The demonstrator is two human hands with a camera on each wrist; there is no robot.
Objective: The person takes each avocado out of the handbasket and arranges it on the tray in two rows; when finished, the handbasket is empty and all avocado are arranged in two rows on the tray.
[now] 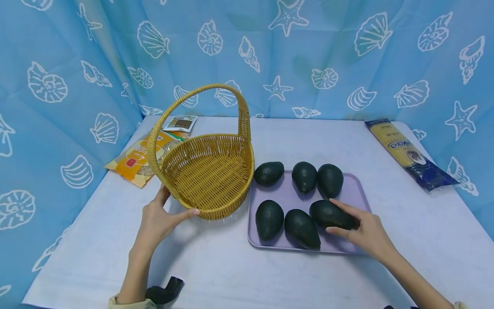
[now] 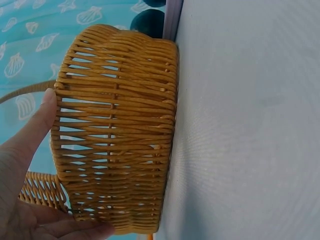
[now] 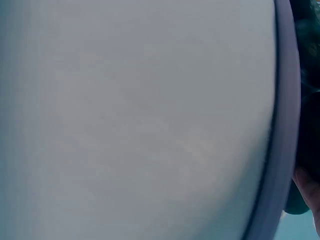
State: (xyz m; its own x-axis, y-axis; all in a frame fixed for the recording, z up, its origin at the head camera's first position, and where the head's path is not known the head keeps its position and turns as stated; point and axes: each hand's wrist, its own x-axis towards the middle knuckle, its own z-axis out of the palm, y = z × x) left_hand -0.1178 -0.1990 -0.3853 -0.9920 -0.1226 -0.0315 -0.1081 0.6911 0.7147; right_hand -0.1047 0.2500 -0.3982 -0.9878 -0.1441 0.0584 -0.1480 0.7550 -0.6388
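A golden woven basket (image 1: 216, 171) with a tall arched handle stands left of the middle, its inside bare. My left hand (image 1: 156, 221) holds its near left side, the thumb at the rim and the fingers against the outer wall near the handle's foot. That wall (image 2: 117, 135) fills much of the left wrist view. Several dark green avocados lie on a lilac tray (image 1: 285, 191). With thumb and fingers my right hand (image 1: 364, 229) grips the avocado (image 1: 332, 214) at the tray's near right. The right wrist view shows mostly tabletop and the tray's edge (image 3: 287, 100).
Behind the basket's left side lie an orange-and-clear food packet (image 1: 137, 161) and a small white packet (image 1: 180, 123). A long yellow-and-blue packet (image 1: 409, 154) lies at the back right. Blue shell-print curtains (image 1: 247, 51) surround the white table (image 1: 216, 266).
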